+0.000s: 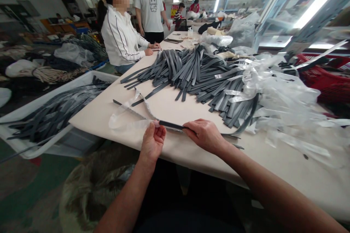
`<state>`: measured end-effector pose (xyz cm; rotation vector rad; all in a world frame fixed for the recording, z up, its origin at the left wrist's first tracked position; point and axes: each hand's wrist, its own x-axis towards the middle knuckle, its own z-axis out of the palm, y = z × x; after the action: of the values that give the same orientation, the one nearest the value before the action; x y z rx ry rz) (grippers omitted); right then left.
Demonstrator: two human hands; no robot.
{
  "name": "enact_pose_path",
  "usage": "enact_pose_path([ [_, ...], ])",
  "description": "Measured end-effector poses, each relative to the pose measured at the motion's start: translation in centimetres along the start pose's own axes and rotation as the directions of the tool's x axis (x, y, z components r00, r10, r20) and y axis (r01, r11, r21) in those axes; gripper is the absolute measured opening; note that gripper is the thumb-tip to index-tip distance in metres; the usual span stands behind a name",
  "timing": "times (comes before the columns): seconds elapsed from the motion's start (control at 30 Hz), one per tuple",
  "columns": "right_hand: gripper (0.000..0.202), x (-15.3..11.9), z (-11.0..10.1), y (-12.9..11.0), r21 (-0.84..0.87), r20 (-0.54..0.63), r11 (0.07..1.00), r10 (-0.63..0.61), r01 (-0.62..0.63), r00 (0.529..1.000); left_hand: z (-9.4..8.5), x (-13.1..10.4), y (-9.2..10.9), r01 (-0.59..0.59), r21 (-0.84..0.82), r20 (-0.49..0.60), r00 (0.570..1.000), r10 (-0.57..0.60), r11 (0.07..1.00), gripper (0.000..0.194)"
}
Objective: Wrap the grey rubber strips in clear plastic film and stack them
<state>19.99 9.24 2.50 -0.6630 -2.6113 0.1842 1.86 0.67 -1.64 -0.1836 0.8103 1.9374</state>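
Near the table's front edge, my right hand (204, 134) is closed around a dark grey strip (171, 125), whose left end sticks out toward my left hand. My left hand (154, 140) pinches a translucent film (125, 118) at that end of the strip; the film trails left over the table. Past my right hand, the strip seems to curve up to the right. Thin dark strips and a crinkled film piece lie just beyond my left hand. A large heap of grey strips (191, 71) spreads across the table behind both hands.
Crumpled clear plastic (284, 94) covers the right side of the table (101, 116). A white bin (82, 76) with dark strips stands at the left, a sack (82, 189) below. A person in a white jacket (120, 36) is at the table's far left edge.
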Motion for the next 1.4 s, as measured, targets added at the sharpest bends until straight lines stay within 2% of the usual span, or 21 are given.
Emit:
enact_pose_path([
  [0.2,0.02,-0.1,0.2,-0.1,-0.022,0.059,0.999,-0.024,0.026,0.998,0.3,-0.1,-0.4,0.005,0.02,0.001,1.0,-0.005,1.0,0.01],
  [0.5,0.022,-0.4,0.1,0.6,0.011,-0.054,1.0,-0.02,0.02,0.998,0.0,0.3,-0.6,-0.008,0.008,0.012,1.0,0.008,1.0,0.012],
  [0.87,0.019,-0.6,0.3,0.5,-0.016,0.04,0.999,-0.027,0.028,0.999,-0.1,-0.1,-1.4,0.002,0.037,0.035,0.999,-0.003,0.999,0.007],
  [1.1,0.02,-0.7,0.0,1.0,0.008,-0.062,1.0,-0.004,0.005,0.998,-0.4,0.1,-1.1,-0.001,0.0,0.06,0.998,0.001,1.0,0.011],
  [1.4,0.021,-0.8,-0.1,0.6,-0.027,0.03,1.0,-0.012,0.013,0.999,-0.5,0.1,-1.5,-0.006,0.02,0.091,0.996,0.005,1.0,0.008],
])
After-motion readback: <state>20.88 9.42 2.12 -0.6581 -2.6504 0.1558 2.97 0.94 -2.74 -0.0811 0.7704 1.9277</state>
